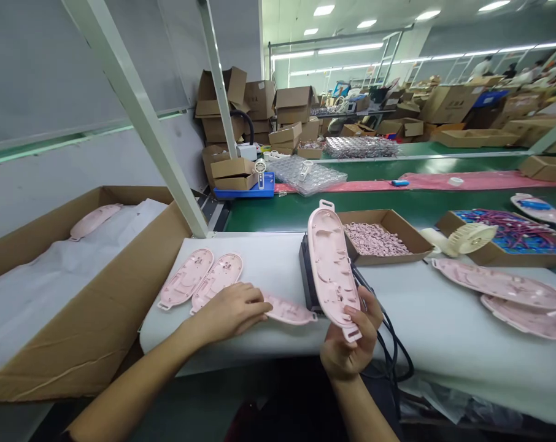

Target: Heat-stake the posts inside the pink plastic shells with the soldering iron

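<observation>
My right hand [351,344] grips the lower end of a pink oval plastic shell [331,264], held upright with its hollow inner side toward me, above a black device [308,279] with black cables. My left hand [232,310] rests with fingers curled on another pink shell [289,310] lying flat on the white table cover [269,258]. Two more pink shells [186,277] [218,274] lie side by side just left of that hand.
A large cardboard box [98,307] lined with white sheet holds one pink shell [94,220] at left. A slanted white frame post [135,110] rises behind. A small box of pink parts [379,236], a cream fan [471,236], a box of cords [508,230] and more shells [503,285] lie right.
</observation>
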Demonstrator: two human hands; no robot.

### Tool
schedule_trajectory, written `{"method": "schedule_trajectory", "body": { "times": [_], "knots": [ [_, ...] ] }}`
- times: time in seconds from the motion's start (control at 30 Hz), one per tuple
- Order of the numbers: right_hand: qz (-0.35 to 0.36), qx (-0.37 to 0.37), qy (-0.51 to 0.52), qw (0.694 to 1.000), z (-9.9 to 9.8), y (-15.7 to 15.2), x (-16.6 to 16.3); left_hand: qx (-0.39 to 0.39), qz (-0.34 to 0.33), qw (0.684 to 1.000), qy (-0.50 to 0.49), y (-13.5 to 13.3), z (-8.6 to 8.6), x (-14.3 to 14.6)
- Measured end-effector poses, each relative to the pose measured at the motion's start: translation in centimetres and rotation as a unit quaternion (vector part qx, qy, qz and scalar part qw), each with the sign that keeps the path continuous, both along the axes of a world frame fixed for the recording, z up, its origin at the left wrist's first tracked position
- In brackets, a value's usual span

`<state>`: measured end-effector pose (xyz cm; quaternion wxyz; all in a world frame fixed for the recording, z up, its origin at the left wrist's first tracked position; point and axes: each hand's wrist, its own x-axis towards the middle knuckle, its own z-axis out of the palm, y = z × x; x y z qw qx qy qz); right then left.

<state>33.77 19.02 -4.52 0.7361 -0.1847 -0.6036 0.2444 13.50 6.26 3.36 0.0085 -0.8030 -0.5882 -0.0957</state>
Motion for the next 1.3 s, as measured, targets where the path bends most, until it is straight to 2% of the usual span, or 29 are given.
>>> {"method": "schedule_trajectory", "body": {
  "times": [0.07,0.13,0.23,0.33,0.4,0.47,0.53,0.63,0.7,0.73,0.8,0.87,0.9,0.97,1.03,1.1,1.2,1.3],
  "knots": [
    [0.009,-0.025,0.024,0.999,0.8,0.3,0.2,0.060,0.065,0.996,0.000,-1.5,-0.5,1.1],
    [0.059,-0.078,0.029,0.995,1.6,0.5,0.5,0.104,0.161,0.982,-0.005,-2.3,-2.0,2.3],
    [0.142,-0.163,-0.064,0.974,2.2,0.9,0.6,0.105,0.267,0.958,-0.024,-1.5,-4.8,3.9],
    [0.219,-0.221,-0.173,0.934,2.6,1.2,0.3,0.083,0.306,0.947,-0.051,0.1,-6.2,4.9],
    [0.270,-0.248,-0.207,0.907,3.4,1.8,0.2,0.071,0.299,0.949,-0.072,0.5,-5.8,4.9],
    [0.296,-0.261,-0.217,0.893,5.0,2.9,0.6,0.063,0.279,0.954,-0.089,0.1,-4.5,4.3],
    [0.300,-0.256,-0.235,0.889,7.3,4.6,1.2,0.056,0.263,0.958,-0.103,-0.6,-3.2,2.9],
    [0.273,-0.208,-0.344,0.874,11.1,7.7,1.6,-0.022,0.243,0.964,-0.108,-1.4,-2.5,-0.2],
    [0.273,-0.164,-0.445,0.837,13.2,9.4,0.5,-0.087,0.242,0.960,-0.108,-1.6,-3.0,-2.2],
    [0.288,-0.144,-0.497,0.806,13.9,10.0,-0.5,-0.106,0.250,0.956,-0.110,-1.6,-3.4,-3.0],
    [0.324,-0.095,-0.601,0.724,14.5,10.6,-3.3,-0.115,0.278,0.946,-0.118,-1.5,-4.2,-3.9],
    [0.337,-0.049,-0.681,0.648,14.0,10.6,-6.6,-0.121,0.306,0.937,-0.121,-1.4,-4.7,-4.3],
    [0.333,-0.032,-0.707,0.622,13.4,10.5,-8.3,-0.124,0.319,0.932,-0.120,-1.2,-4.8,-4.4],
    [0.315,-0.015,-0.734,0.602,11.7,10.3,-11.4,-0.128,0.342,0.924,-0.117,-0.8,-4.6,-4.6],
    [0.282,-0.005,-0.746,0.603,9.9,9.9,-13.4,-0.129,0.361,0.917,-0.109,-0.3,-4.1,-4.8],
    [0.239,0.015,-0.741,0.627,8.7,9.4,-14.1,-0.124,0.381,0.911,-0.098,0.2,-3.7,-4.9],
    [0.179,0.054,-0.683,0.706,8.2,8.8,-12.4,-0.113,0.405,0.904,-0.085,0.3,-3.2,-4.5],
    [0.093,0.057,-0.591,0.799,8.5,9.6,-7.6,-0.091,0.408,0.905,-0.073,-0.3,-3.1,-4.0]
  ]
}}
